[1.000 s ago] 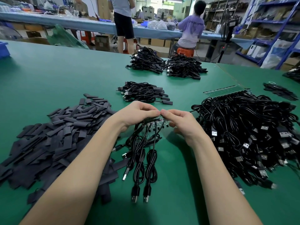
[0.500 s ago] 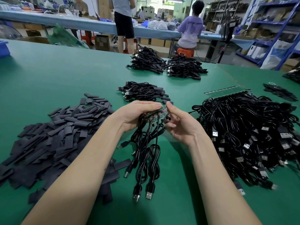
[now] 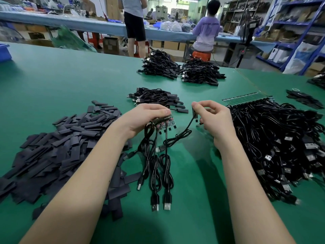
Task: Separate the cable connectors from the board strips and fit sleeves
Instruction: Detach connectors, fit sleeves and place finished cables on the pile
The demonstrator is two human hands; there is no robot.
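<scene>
Both hands are raised just above the green table (image 3: pixel 52 81), now apart. Left hand (image 3: pixel 140 118) curls its fingers over a short board strip (image 3: pixel 164 121), gripping it from above; several black cables (image 3: pixel 158 155) hang from the strip, their USB plugs lying on the mat toward the person. Right hand (image 3: pixel 213 118) pinches a small separated connector piece (image 3: pixel 194 112) between thumb and forefinger, its single cable (image 3: pixel 182 133) drooping left and down to the table between the two hands.

Half a second ago the hands met over one unbroken strip; now the end piece has come away and the right hand has drawn off to the right.

Bare mat lies between the forearms and ahead of the left hand. A heap of dark sleeves (image 3: pixel 58 148) crowds the left forearm. A big tangle of cables (image 3: pixel 281 141) sits just beside the right wrist, with a long board strip (image 3: pixel 246 98) at its far edge. A small cable pile (image 3: pixel 156 97) lies just beyond the hands, and two more piles (image 3: pixel 181 69) near the table's far edge.
</scene>
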